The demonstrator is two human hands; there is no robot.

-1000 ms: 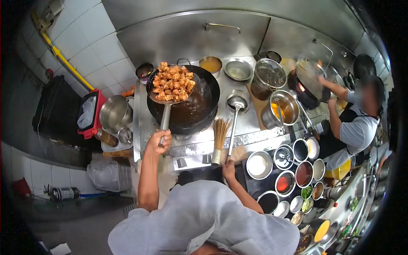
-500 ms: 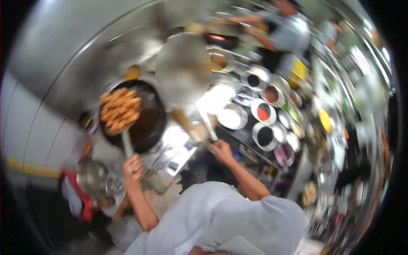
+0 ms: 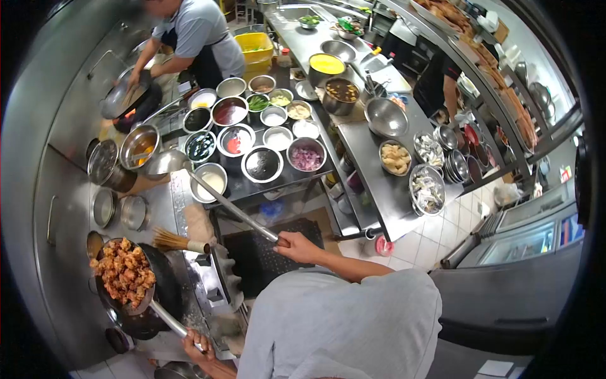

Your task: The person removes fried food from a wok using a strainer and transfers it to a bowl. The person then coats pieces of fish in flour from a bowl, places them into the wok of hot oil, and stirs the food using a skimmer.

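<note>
My left hand point(image 3: 197, 347) is closed round the handle of a strainer point(image 3: 145, 299) heaped with browned fried pieces point(image 3: 123, 273). The strainer is held over a black wok point(image 3: 165, 287) at the lower left. My right hand point(image 3: 297, 247) grips the end of a long-handled ladle point(image 3: 237, 208). The ladle's metal bowl point(image 3: 168, 163) is beside the pot of orange liquid point(image 3: 140, 146) and a bowl of white contents point(image 3: 209, 182). A bamboo brush point(image 3: 180, 241) lies between the wok and the ladle handle.
Several seasoning bowls point(image 3: 262, 163) stand on a rack. Behind them a co-worker point(image 3: 205, 38) handles another wok point(image 3: 126, 98). A steel table point(image 3: 363, 145) to the right holds more bowls. Another person point(image 3: 437, 79) stands farther back, near shelving. A glass-front fridge point(image 3: 524, 243) is at the right.
The view has swung to the right. The ladle has been lifted from its small pot and now reaches toward the seasoning bowls. The loaded strainer stays over the wok.
</note>
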